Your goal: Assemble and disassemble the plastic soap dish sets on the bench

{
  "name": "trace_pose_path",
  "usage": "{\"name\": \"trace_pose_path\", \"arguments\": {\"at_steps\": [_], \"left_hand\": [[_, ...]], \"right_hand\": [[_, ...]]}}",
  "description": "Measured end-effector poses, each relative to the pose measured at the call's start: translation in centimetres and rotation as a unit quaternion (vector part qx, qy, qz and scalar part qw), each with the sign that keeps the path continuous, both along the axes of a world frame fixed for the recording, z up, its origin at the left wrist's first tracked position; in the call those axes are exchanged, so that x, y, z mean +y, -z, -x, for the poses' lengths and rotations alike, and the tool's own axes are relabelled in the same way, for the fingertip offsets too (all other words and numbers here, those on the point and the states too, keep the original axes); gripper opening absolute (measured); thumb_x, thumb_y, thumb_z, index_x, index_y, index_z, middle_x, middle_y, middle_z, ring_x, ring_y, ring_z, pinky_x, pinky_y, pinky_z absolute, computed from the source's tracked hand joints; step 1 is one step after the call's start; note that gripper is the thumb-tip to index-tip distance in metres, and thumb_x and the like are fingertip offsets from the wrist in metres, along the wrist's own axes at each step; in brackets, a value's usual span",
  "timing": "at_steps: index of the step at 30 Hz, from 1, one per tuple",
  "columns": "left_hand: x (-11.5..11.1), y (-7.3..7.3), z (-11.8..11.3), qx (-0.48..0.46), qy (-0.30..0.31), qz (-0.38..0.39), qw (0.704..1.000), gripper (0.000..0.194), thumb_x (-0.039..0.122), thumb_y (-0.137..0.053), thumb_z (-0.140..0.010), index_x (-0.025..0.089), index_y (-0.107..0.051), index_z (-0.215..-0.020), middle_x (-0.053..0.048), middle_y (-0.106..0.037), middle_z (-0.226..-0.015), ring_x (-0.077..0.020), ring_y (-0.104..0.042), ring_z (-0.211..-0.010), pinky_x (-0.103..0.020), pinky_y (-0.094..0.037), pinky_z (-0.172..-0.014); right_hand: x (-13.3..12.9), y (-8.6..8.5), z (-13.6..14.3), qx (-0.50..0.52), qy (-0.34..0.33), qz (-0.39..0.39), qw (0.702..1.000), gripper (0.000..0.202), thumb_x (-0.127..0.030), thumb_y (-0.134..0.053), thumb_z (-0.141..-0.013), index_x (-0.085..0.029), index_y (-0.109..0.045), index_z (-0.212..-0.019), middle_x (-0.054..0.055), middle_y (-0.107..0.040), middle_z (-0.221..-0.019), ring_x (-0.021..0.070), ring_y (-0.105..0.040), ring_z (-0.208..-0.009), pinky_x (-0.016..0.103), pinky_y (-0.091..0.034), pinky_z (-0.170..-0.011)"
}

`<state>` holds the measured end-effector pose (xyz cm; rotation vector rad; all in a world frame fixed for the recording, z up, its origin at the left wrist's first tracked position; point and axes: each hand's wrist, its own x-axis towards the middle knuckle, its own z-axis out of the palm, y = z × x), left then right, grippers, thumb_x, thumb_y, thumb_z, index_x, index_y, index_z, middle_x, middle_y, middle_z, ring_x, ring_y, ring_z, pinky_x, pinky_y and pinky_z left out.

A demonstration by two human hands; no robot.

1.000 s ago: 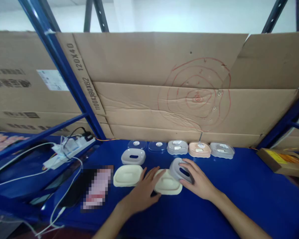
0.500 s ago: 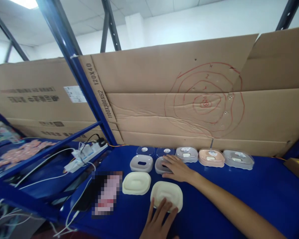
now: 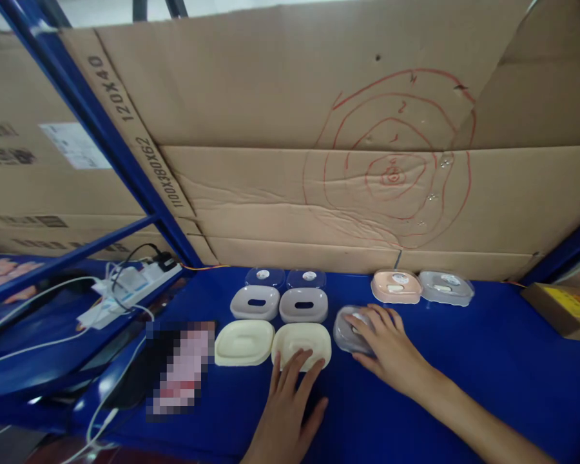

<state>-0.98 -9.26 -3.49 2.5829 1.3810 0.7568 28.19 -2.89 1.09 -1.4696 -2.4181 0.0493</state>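
My right hand (image 3: pixel 391 345) grips a clear grey soap box (image 3: pixel 343 330) from above, thumb and fingers around its lid. My left hand (image 3: pixel 290 393) has its fingers spread, tips resting on the front of a cream tray (image 3: pixel 302 336). A second cream tray (image 3: pixel 244 343) sits directly to its left. Behind them stand two pale grey trays with oval slots, the left one (image 3: pixel 254 303) and the right one (image 3: pixel 303 304). At the back lie two dark blue transparent lids with round stickers, one left (image 3: pixel 265 279) and one right (image 3: pixel 307 280).
A peach soap box (image 3: pixel 396 287) and another grey box (image 3: pixel 445 288) stand by the cardboard wall (image 3: pixel 270 167). To the left are a power strip (image 3: pixel 130 293) with cables and a blurred phone-like item (image 3: pixel 181 370). A yellow-marked carton (image 3: pixel 565 309) is at the right edge.
A clear grey box has come forward from the back row in my right hand. The right-hand cream tray now lies against the other one. The view has tilted down.
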Motion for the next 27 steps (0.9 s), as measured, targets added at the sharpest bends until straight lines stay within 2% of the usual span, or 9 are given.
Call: {"name": "trace_pose_path", "arguments": {"at_steps": [3, 5, 9, 14, 17, 20, 22, 24, 27], "left_hand": [[-1.7, 0.5, -0.9, -0.097, 0.048, 0.125, 0.986, 0.096, 0.040, -0.079, -0.097, 0.034, -0.022, -0.173, -0.016, -0.028, -0.178, -0.0401, -0.030, -0.164, -0.064, -0.041, -0.125], [-2.5, 1.1, -1.8, -0.166, 0.102, 0.210, 0.958, 0.122, 0.050, -0.092, -0.083, 0.032, -0.015, -0.175, -0.019, -0.019, -0.181, -0.0428, -0.027, -0.164, -0.063, -0.038, -0.127], [-3.1, 1.6, -3.5, -0.218, 0.119, 0.323, 0.913, 0.126, 0.046, -0.096, -0.078, 0.023, -0.019, -0.175, -0.022, -0.029, -0.177, -0.0440, -0.033, -0.162, -0.065, -0.031, -0.130], [-3.3, 1.9, -2.5, -0.167, 0.067, 0.247, 0.952, 0.108, 0.036, -0.087, -0.088, 0.029, -0.022, -0.174, -0.019, -0.037, -0.174, -0.0407, -0.040, -0.159, -0.063, -0.038, -0.128], [-3.6, 3.4, -1.5, -0.096, 0.090, 0.134, 0.982, 0.088, 0.038, -0.084, -0.091, 0.032, -0.039, -0.167, -0.018, -0.041, -0.172, -0.0388, -0.048, -0.154, -0.055, -0.051, -0.120], [-4.1, 5.1, -1.3, -0.027, 0.092, -0.012, 0.995, 0.061, 0.047, -0.079, -0.097, 0.029, -0.057, -0.152, -0.018, -0.042, -0.170, -0.0380, -0.052, -0.151, -0.054, -0.052, -0.119], [-4.6, 5.8, -1.5, 0.005, 0.080, -0.056, 0.995, 0.061, 0.055, -0.074, -0.099, 0.028, -0.058, -0.151, -0.020, -0.039, -0.172, -0.0399, -0.048, -0.153, -0.058, -0.049, -0.121], [-4.8, 6.1, -1.7, 0.023, 0.068, -0.067, 0.995, 0.068, 0.059, -0.072, -0.099, 0.028, -0.053, -0.156, -0.023, -0.037, -0.173, -0.0408, -0.047, -0.154, -0.057, -0.049, -0.120], [-4.7, 6.2, -1.6, 0.037, 0.051, -0.059, 0.996, 0.082, 0.054, -0.075, -0.099, 0.030, -0.038, -0.168, -0.025, -0.041, -0.170, -0.0388, -0.051, -0.152, -0.053, -0.052, -0.118]], "right_hand": [[-5.3, -0.3, -1.3, 0.056, -0.016, 0.075, 0.995, 0.073, -0.036, -0.078, -0.093, -0.039, -0.050, -0.160, 0.011, -0.054, -0.158, 0.0382, -0.049, -0.150, 0.062, -0.046, -0.120], [-7.9, -0.8, -1.9, 0.104, -0.046, 0.146, 0.983, 0.072, -0.045, -0.078, -0.094, -0.041, -0.050, -0.160, 0.011, -0.051, -0.161, 0.0346, -0.057, -0.144, 0.052, -0.054, -0.115], [-9.4, -1.5, -2.4, 0.183, -0.133, 0.226, 0.947, 0.071, -0.053, -0.074, -0.097, -0.035, -0.049, -0.162, 0.014, -0.050, -0.160, 0.0314, -0.060, -0.143, 0.043, -0.055, -0.115], [-4.1, -0.1, -2.8, 0.117, -0.053, 0.085, 0.988, 0.061, -0.050, -0.063, -0.104, -0.032, -0.049, -0.161, 0.015, -0.050, -0.162, 0.0331, -0.055, -0.148, 0.053, -0.049, -0.120], [0.3, 1.1, -2.3, 0.043, -0.039, 0.030, 0.998, 0.060, -0.047, -0.068, -0.102, -0.029, -0.055, -0.157, 0.015, -0.056, -0.160, 0.0360, -0.055, -0.148, 0.057, -0.048, -0.120], [4.2, 1.7, -1.0, 0.029, -0.035, 0.005, 0.999, 0.056, -0.042, -0.070, -0.101, -0.027, -0.059, -0.154, 0.014, -0.057, -0.160, 0.0385, -0.047, -0.154, 0.061, -0.039, -0.127], [6.5, 1.7, 0.0, 0.030, -0.021, -0.016, 0.999, 0.052, -0.039, -0.069, -0.103, -0.026, -0.059, -0.153, 0.014, -0.056, -0.161, 0.0377, -0.047, -0.154, 0.063, -0.036, -0.128], [8.5, 1.3, 1.0, 0.036, -0.006, -0.036, 0.999, 0.047, -0.038, -0.068, -0.105, -0.025, -0.061, -0.149, 0.013, -0.056, -0.159, 0.0349, -0.053, -0.147, 0.063, -0.042, -0.123], [10.5, 0.3, 2.1, 0.052, 0.004, -0.053, 0.997, 0.045, -0.040, -0.070, -0.104, -0.023, -0.062, -0.144, 0.012, -0.058, -0.156, 0.0320, -0.061, -0.137, 0.059, -0.051, -0.115]]}}
